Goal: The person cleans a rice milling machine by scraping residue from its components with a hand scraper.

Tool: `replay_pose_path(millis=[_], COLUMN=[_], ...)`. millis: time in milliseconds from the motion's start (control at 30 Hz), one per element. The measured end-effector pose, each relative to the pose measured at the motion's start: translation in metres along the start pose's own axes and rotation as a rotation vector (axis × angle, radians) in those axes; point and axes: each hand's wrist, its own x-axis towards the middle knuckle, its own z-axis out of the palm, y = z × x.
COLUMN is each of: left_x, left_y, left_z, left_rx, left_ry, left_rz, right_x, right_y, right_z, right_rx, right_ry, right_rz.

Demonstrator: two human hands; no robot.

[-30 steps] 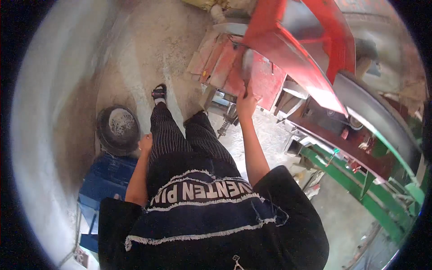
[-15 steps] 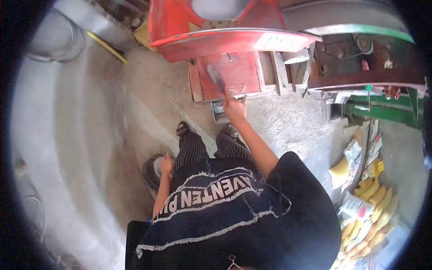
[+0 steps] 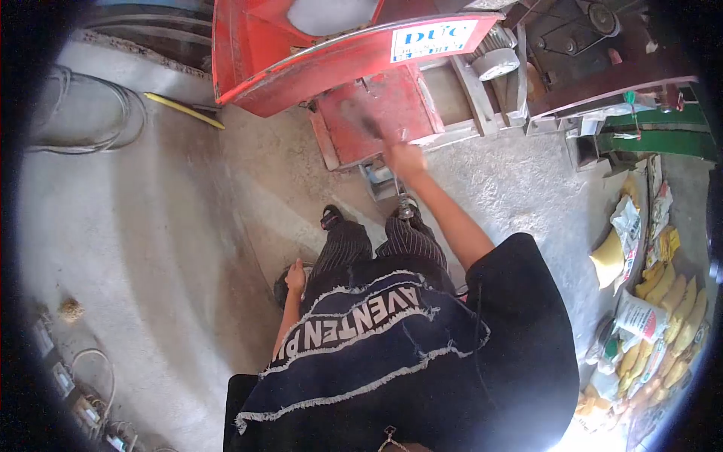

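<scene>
My right hand is closed on the handle of a dark hand tool and reaches forward over a red metal panel. The tool is smeared by motion, so its exact kind does not show; its head looked greyish and rounded. Above the panel is the red hopper of a machine, with white material inside and a printed white label on its front. My left hand hangs beside my left leg, holding nothing visible, with its fingers loosely extended. Behind it is a dark round container, mostly hidden.
A small metal box sits below the panel, close to my feet. Belt-driven machinery stands at the upper right. Several full sacks are piled at the right. A yellow pole and coiled cable lie at the left.
The camera view has turned, tilting the hopper and showing more of its label and the sacks. My right hand still grips the tool, which is now blurred by motion over the panel.
</scene>
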Motion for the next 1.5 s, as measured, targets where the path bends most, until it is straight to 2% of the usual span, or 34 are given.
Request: replay_pose_path(millis=[67,100,167,200,267,300,367,400,433,467,533,600,667,700,767,800,867,933,1033,1067,1100,1133,1200,1333,1400,1433,1500], left_x=[0.006,0.007,0.011,0.014,0.021,0.055,0.029,0.011,-0.006,-0.009,-0.011,-0.028,-0.041,-0.050,-0.077,-0.090,-0.111,-0.121,-0.111,-0.106,-0.103,-0.101,-0.095,-0.091,-0.090,-0.089,-0.090], left_y=[-0.006,-0.009,-0.014,-0.016,-0.027,-0.049,-0.023,-0.004,0.014,0.021,0.033,0.083,0.143,0.178,0.246,0.278,0.334,0.388,0.448,0.460,0.469,0.471,0.467,0.465,0.465,0.464,0.466], left_z=[-0.010,-0.012,-0.010,-0.009,0.006,0.015,-0.005,-0.013,-0.019,-0.024,-0.039,-0.081,-0.130,-0.160,-0.221,-0.251,-0.293,-0.313,-0.323,-0.320,-0.317,-0.315,-0.315,-0.316,-0.317,-0.318,-0.317], left_rx=[-0.147,-0.137,-0.054,-0.038,-0.223,0.189,0.127,0.050,0.059,0.062,-0.050,-0.292,-0.325,-0.320,-0.277,-0.243,-0.142,-0.196,-0.071,0.025,0.115,0.115,0.109,0.182,0.204,0.214,0.196], left_ry=[-0.098,-0.093,-0.068,-0.064,-0.024,-0.047,-0.095,-0.145,-0.012,-0.007,0.153,0.320,0.591,0.741,0.976,1.060,1.169,1.133,1.190,1.221,1.252,1.247,1.274,1.261,1.257,1.257,1.276], left_rz=[0.011,0.014,0.048,0.063,-0.022,-0.020,-0.001,0.013,-0.013,-0.013,0.174,0.512,0.779,0.909,1.156,1.276,1.374,1.395,1.464,1.404,1.342,1.360,1.290,1.264,1.255,1.259,1.252], right_x=[0.011,0.011,0.018,0.018,0.019,0.019,0.016,0.016,0.016,0.016,0.021,0.020,0.026,0.025,0.015,0.014,0.026,0.056,0.080,0.082,0.073,0.060,0.040,0.038,0.057,0.065,0.078], right_y=[0.015,0.009,-0.013,-0.026,-0.038,-0.034,-0.020,-0.009,0.004,0.009,0.001,-0.012,-0.032,-0.031,-0.024,-0.017,0.005,0.008,-0.007,-0.013,-0.019,-0.023,-0.024,-0.013,-0.002,-0.002,0.000], right_z=[-0.010,-0.007,0.003,0.011,0.046,0.048,0.050,0.039,0.021,0.007,-0.006,0.007,0.044,0.041,0.033,0.022,-0.007,-0.014,-0.004,-0.008,-0.009,0.002,0.039,0.012,-0.032,-0.028,-0.010], right_rx=[0.026,0.035,0.008,0.016,0.045,0.048,-0.063,-0.061,-0.030,0.004,0.033,0.065,0.064,0.072,0.114,0.122,0.161,0.184,0.233,0.256,0.293,0.296,-0.045,0.047,0.303,0.313,0.282], right_ry=[0.170,0.175,0.173,0.185,0.131,0.141,0.113,0.121,0.143,0.159,0.141,0.131,0.313,0.329,0.161,0.171,0.097,0.141,0.239,0.293,0.258,0.267,0.323,0.270,0.093,0.093,0.231], right_rz=[0.189,0.196,0.369,0.386,0.134,0.145,-0.022,-0.019,0.144,0.306,0.374,0.463,0.376,0.391,0.266,0.274,0.416,0.469,0.527,0.532,0.540,0.554,0.305,0.378,0.545,0.547,0.535])
